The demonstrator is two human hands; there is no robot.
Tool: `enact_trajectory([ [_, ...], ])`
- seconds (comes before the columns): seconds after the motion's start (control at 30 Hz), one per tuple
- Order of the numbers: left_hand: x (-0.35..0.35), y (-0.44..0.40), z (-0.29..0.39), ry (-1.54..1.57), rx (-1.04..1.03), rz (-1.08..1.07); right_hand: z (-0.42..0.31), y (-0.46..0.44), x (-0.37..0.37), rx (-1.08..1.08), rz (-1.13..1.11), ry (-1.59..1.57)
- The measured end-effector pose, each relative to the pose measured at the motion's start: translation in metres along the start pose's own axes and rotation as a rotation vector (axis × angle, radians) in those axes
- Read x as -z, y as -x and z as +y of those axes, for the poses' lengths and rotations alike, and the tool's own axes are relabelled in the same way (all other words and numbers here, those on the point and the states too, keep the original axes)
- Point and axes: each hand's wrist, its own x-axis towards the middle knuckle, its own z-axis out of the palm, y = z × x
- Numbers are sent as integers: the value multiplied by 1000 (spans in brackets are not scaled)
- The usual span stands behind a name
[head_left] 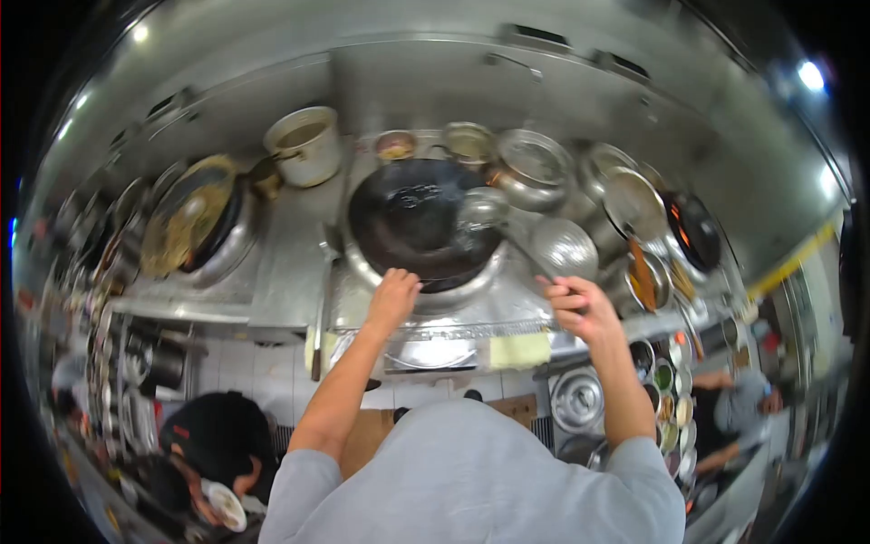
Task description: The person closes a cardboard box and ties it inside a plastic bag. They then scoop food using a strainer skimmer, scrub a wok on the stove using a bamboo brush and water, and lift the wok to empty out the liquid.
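A large dark wok (408,227) sits on the burner in front of me, with a little shiny liquid in its bottom. My left hand (394,295) is closed at the wok's near left rim, fingers curled over the edge. In my right hand (583,308) is the long handle of a metal ladle (483,210). The ladle's bowl hangs at the right side of the wok, slightly blurred. Just right of the wok, near the ladle handle, lies a round dented metal strainer or bowl (564,249).
A tall pot (305,145) stands behind left, and a second wok (204,218) farther left. Metal pots (533,168) line the back right. A long-handled tool (324,299) lies left of the wok. Co-workers (222,435) are at both sides; seasoning containers (666,376) stand lower right.
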Motion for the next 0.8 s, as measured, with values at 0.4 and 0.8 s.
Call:
enact_trajectory([
  [0.4, -50, 1, 15, 51, 68, -29, 107, -51, 107, 578, 346, 425],
  [0.8, -47, 27, 44, -128, 147, -86, 25, -63, 265, 544, 942, 1346],
])
